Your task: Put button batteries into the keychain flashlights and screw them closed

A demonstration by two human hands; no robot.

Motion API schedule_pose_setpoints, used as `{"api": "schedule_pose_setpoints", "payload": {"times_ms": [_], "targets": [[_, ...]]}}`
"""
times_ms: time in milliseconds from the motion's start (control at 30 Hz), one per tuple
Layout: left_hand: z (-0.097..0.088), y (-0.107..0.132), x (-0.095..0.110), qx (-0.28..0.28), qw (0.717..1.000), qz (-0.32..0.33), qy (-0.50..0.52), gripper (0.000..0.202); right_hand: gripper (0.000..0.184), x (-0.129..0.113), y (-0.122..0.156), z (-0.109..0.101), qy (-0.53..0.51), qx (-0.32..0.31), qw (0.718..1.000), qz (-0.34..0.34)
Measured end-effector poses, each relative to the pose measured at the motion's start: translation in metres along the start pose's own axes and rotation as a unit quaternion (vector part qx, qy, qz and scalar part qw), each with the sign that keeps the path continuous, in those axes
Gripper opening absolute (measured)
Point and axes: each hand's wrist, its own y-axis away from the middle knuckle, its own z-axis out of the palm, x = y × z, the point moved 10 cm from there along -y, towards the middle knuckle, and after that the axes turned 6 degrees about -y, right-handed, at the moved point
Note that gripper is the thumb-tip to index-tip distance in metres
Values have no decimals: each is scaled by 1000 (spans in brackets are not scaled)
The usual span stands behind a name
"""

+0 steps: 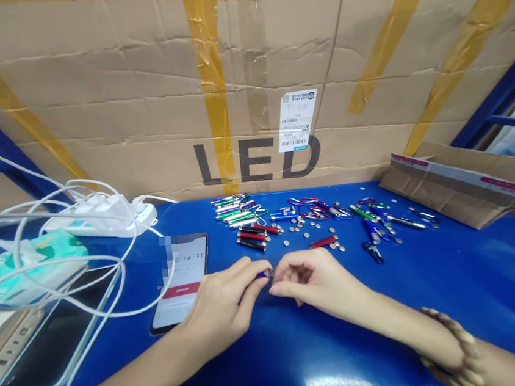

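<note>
My left hand [225, 304] is closed round a small purple keychain flashlight [264, 274], whose metal end pokes out toward the right. My right hand [310, 279] meets that end with pinched fingertips; what it pinches is too small to make out. Both hands rest low over the blue table [330, 357]. Just beyond them lie a row of assembled coloured flashlights [239, 213], scattered button cell batteries [305, 228], a loose red flashlight body [323, 242] and a heap of coloured bodies and carabiner clips [370, 218].
A phone [181, 281] showing a timer lies left of my hands. Further left are a larger dark-screened phone [47, 341], white cables [65, 287], a power strip [104, 218] and a tissue pack [38, 259]. A cardboard wall marked LED [258, 159] backs the table; a flattened box [463, 183] lies right.
</note>
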Motion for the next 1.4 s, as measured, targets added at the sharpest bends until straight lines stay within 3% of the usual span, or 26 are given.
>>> {"api": "schedule_pose_setpoints", "payload": {"times_ms": [100, 233, 500, 667, 833, 1167, 1267, 1333, 1400], "targets": [[4, -1, -9, -17, 999, -36, 30, 21, 20, -32, 8, -14, 125, 75, 977, -155], [11, -1, -10, -44, 996, -39, 64, 21, 12, -60, 27, -7, 203, 70, 924, -316], [16, 2, -9, -68, 985, -65, 144, 15, 12, -66, 35, -8, 199, 97, 903, -369], [18, 7, -17, -55, 976, -112, 180, 6, 8, -67, 33, -9, 202, 95, 910, -350], [15, 10, -6, -33, 987, -37, 150, 6, 5, -67, 29, -7, 188, 74, 929, -311], [4, 13, 23, 3, 993, 113, -34, 17, 15, -46, 21, -2, 122, 50, 964, -230], [4, 14, 33, -1, 983, 159, -92, 21, 16, -30, 14, 0, 69, 42, 986, -148], [1, 14, 42, 13, 969, 197, -148, 27, 19, -11, 10, 3, -9, 30, 998, -47], [-2, 14, 52, 26, 951, 233, -201, 35, 27, 12, 10, 12, -109, 0, 991, 72]]}}
